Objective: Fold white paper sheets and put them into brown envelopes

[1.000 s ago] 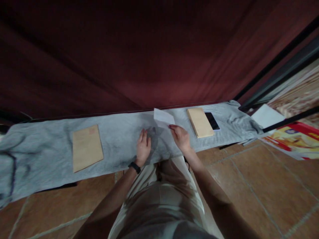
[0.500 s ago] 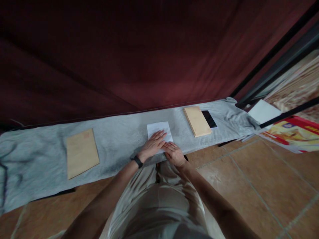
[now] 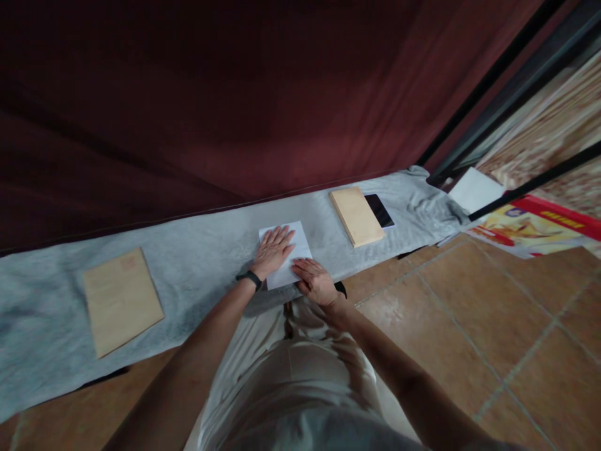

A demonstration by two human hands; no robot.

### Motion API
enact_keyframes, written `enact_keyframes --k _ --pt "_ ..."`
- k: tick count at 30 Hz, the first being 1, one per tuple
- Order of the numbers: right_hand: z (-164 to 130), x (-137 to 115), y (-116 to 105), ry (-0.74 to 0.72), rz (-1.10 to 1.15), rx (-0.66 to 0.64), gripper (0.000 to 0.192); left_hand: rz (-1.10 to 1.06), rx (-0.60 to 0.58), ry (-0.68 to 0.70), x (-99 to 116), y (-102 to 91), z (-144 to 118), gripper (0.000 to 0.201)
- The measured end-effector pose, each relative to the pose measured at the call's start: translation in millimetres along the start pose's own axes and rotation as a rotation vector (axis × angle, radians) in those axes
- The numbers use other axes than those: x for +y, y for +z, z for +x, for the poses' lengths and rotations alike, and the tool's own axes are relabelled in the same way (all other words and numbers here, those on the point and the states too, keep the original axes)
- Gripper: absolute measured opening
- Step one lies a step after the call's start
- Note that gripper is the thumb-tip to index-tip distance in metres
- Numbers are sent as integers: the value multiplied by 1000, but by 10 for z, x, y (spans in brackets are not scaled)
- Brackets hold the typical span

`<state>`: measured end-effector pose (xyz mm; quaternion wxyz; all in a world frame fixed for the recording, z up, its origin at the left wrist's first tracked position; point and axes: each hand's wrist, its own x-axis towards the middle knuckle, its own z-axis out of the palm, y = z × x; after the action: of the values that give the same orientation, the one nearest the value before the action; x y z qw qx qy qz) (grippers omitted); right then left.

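Observation:
A white sheet of paper point(image 3: 297, 245) lies flat on the grey cloth point(image 3: 206, 263) that covers a long narrow table. My left hand point(image 3: 272, 250), with a black band on the wrist, rests palm down on the sheet's left part, fingers spread. My right hand point(image 3: 313, 282) presses on the sheet's near right corner at the table's front edge. Neither hand grips anything.
A brown envelope point(image 3: 121, 300) lies on the cloth to the left. A stack of brown envelopes point(image 3: 355, 216) and a dark phone point(image 3: 379, 210) lie to the right. A dark red curtain point(image 3: 235, 100) hangs behind. White paper point(image 3: 475, 190) and a colourful poster point(image 3: 530, 227) lie far right over tiled floor.
A second ago my right hand held the white sheet lifted above the cloth. The sheet now lies flat, and both hands have come down onto it and press it.

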<state>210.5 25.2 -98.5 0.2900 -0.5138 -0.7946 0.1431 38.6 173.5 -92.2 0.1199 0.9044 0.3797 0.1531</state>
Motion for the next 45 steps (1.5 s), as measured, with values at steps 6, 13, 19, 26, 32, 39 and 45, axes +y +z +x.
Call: enact_keyframes --k 6,13,19,26,32,39,45 --pt "20 -12 -25 35 -19 -32 51 -33 49 -88 -161 -34 -139 54" --pt "38 -50 -52 34 -52 -59 53 -241 -118 5 9 -192 -826 50" --pt "114 -49 -73 -2 -93 -115 53 -175 -62 67 219 -276 -1245 47" --pt "324 19 -98 -42 -167 -138 50 -18 32 3 268 -333 -1124 53" --pt "350 132 -54 15 -115 -137 57 21 34 -19 262 -271 -1158 51" --pt "330 166 -43 50 -36 -103 63 -36 101 -31 441 -220 -1136 44" --pt "357 224 -40 86 47 -67 56 -69 105 -90 292 -191 -1064 43"
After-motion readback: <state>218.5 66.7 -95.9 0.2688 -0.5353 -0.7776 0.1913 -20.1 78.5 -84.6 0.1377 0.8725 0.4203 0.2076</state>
